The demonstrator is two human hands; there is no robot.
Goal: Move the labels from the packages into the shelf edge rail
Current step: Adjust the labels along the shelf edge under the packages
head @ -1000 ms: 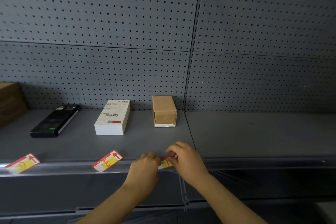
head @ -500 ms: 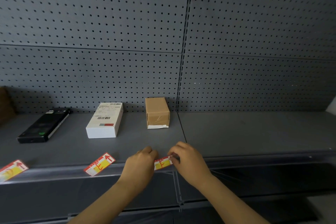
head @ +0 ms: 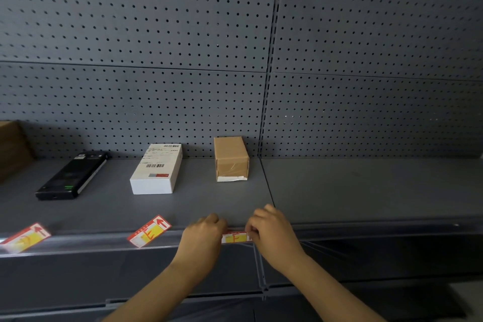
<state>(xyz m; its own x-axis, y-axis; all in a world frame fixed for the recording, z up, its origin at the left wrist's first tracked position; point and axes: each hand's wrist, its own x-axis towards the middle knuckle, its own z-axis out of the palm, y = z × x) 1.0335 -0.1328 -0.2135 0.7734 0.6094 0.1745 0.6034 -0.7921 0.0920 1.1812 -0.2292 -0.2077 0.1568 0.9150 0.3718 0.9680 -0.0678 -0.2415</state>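
I'm watching both hands working at the shelf edge rail [head: 366,230]. The left hand [head: 202,236] and right hand [head: 271,230] are each pinching an end of a red-and-yellow label [head: 234,237], fingers curled, holding it level against the rail front. A second label [head: 149,230] and a third label [head: 26,237] are sitting tilted in the rail to the left. Behind, on the shelf, a white box [head: 158,168], a brown package [head: 231,158] and a black device [head: 72,176] are lying near the pegboard.
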